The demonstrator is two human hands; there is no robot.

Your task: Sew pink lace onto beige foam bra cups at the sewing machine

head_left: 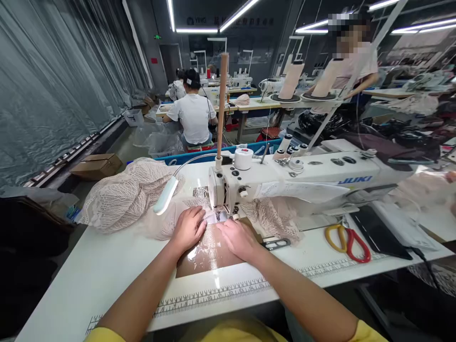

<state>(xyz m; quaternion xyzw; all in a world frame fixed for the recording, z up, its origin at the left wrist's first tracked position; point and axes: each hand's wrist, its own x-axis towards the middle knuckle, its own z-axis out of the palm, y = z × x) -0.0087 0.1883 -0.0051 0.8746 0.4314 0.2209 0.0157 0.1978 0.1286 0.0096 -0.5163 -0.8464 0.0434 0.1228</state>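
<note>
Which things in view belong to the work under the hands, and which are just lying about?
Seemingly in use:
pale lace fabric, by the left hand
white sewing machine, right hand near its needle area
gooseneck lamp, over the fabric

Seemingly lying about:
red-and-yellow-handled scissors
flat black object
cardboard box

Two bare forearms [144, 289] reach forward, converging. The left hand [188, 229] is palm down, fingers slightly bent; the right hand [239, 238], also palm down, angles in near it.

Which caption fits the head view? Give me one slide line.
Left hand and right hand at a JUKI sewing machine, pale lace fabric heaped nearby.
</note>
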